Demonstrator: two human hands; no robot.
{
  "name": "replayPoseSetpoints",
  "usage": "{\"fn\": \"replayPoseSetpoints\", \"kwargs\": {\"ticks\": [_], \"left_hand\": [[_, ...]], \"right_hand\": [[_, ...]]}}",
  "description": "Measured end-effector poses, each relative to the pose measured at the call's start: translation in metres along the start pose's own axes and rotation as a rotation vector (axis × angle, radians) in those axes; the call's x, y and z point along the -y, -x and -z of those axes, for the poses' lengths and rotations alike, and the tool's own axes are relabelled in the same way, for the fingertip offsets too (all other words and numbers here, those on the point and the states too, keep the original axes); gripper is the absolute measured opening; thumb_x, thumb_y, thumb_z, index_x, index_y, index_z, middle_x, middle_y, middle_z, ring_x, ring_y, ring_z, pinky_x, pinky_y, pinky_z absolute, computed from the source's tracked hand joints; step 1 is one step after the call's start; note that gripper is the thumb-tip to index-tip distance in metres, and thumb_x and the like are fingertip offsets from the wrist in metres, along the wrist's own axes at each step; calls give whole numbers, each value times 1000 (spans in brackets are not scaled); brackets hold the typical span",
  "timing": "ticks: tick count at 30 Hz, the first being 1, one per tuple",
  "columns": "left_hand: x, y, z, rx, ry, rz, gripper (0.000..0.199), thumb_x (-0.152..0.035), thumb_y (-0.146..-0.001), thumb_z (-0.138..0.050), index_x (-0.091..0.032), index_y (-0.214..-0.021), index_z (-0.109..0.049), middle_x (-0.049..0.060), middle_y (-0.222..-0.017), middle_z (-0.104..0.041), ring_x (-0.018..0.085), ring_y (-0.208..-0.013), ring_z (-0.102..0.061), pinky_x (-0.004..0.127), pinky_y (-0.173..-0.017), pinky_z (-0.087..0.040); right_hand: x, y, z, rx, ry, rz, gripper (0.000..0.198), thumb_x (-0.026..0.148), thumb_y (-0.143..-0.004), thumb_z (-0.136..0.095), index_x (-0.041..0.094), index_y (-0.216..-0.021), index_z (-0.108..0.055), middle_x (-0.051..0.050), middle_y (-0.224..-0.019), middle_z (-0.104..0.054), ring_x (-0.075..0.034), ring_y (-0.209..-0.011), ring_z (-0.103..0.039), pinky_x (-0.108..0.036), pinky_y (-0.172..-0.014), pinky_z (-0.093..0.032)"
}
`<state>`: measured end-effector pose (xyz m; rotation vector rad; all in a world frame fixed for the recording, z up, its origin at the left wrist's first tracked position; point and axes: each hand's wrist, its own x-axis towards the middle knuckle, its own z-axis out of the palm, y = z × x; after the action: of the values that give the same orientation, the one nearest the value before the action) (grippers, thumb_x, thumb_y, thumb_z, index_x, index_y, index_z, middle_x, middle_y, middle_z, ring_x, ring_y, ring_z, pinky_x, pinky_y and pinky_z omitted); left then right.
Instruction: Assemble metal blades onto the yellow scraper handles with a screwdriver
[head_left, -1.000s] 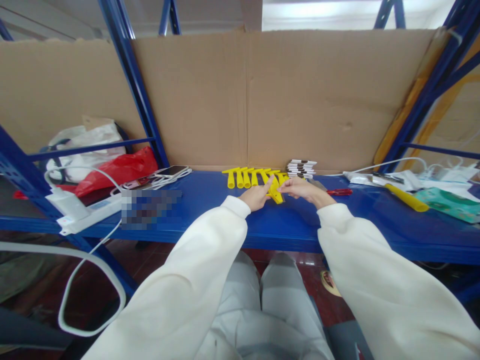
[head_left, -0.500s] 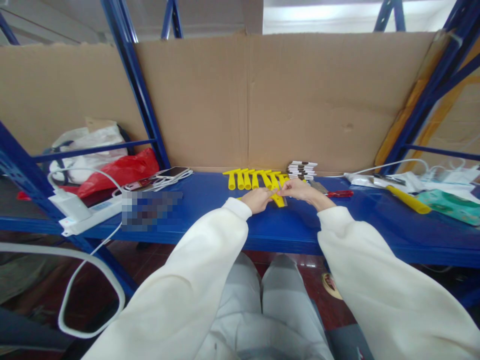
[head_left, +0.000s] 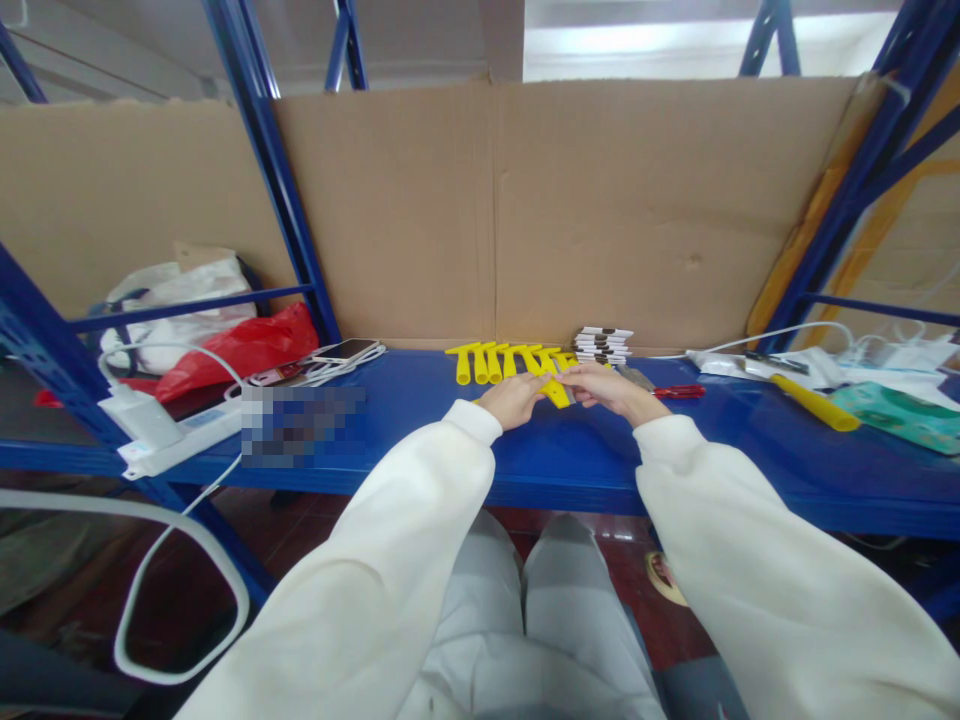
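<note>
Meeting over the middle of the blue shelf [head_left: 420,420], the left hand [head_left: 516,398] and the right hand [head_left: 604,386] are both pinching one yellow piece [head_left: 556,393], which is lying slantwise on the shelf between their fingertips; the grip looks like a light fingertip hold on each side, though the fingers are too small here to tell exactly how they are closing. Just behind the hands, a row of yellow pieces [head_left: 499,358] is lying side by side near the cardboard backing [head_left: 600,200], and a small stack of black-and-white cards [head_left: 603,341] is sitting just to the right of that row. A red-handled tool [head_left: 679,391] is lying beside the right wrist, and farther right a yellow-handled tool [head_left: 816,402] is resting near a green packet [head_left: 892,415]. On the left, a phone [head_left: 346,350] is lying next to a red plastic bag [head_left: 236,345], whose contents are not showing, and a white power strip [head_left: 176,432] is sitting at the shelf's front edge.
</note>
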<state>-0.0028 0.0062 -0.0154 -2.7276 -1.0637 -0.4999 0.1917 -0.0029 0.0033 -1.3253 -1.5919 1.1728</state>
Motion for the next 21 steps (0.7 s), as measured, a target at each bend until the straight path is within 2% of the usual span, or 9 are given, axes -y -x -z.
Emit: {"fn": "replayPoseSetpoints", "kwargs": {"ticks": [5,12,21], "left_hand": [[0,1,0,-19,-9,15,44,-17,-101,-48,-13,-144,-56,18,-130,-69,25,-123,-67,37,-104,-53],[6,1,-7,-80,-40,-37,39,-16,-100,-49,-16,-138,-57,15,-126,-71,24,-118,-69,38,-100,-56],[5,1,-6,-74,-51,-30,39,-16,-100,-48,-15,-138,-57,15,-124,-71,25,-118,-68,38,-100,-55]], "right_hand": [[-4,-5,-1,-14,-65,9,40,38,-76,-82,20,-66,-49,10,-50,-35,-3,-44,-25,-17,-41,-16],[-15,-12,5,81,-118,45,48,48,-69,-88,20,-68,-49,9,-53,-39,-3,-44,-25,-18,-41,-17],[-13,-9,1,69,-166,28,52,50,-62,-92,20,-66,-50,10,-51,-39,-2,-44,-24,-19,-41,-16]]}}
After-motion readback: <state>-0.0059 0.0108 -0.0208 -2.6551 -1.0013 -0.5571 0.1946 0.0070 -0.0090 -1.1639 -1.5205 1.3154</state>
